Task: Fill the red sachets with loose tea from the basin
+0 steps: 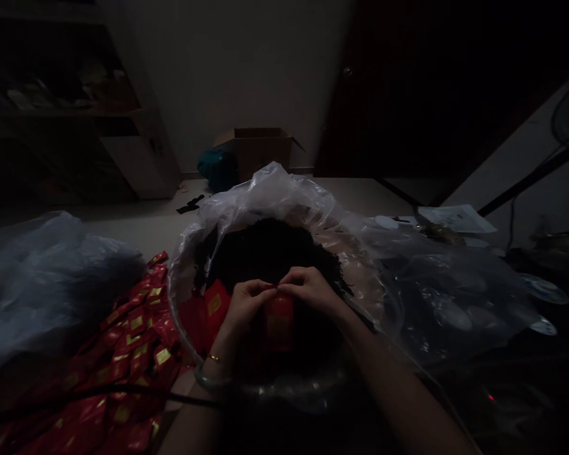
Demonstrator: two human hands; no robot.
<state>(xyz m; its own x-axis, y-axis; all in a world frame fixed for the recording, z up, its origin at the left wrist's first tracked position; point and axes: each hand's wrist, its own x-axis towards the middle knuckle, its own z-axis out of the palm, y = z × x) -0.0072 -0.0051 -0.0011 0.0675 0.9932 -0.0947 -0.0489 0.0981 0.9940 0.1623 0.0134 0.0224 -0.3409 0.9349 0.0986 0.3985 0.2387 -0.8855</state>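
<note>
Over the plastic-lined container (pixel 363 268), one red packet (pixel 279 325)
I have left hand (pixel 246 302) and right hand (pixel 309 289) pinching its top edge.

Packets (pixel 137 325) left, container (pixel 358 256) centre — box (pixel 263 150) behind

A: ok so that see-through liner (pixel 277 183) is looking like thin plastic, all crinkly, and it's shining over the far edge of the round tub (pixel 360 259), right?
B: yep, and the dark heap (pixel 270 246) inside is looking matt and rough. Past the left edge, red packets (pixel 137 325) are looking smooth, gold patches (pixel 162 356) glinting. Foil or paper? I'm not telling from here.
</note>
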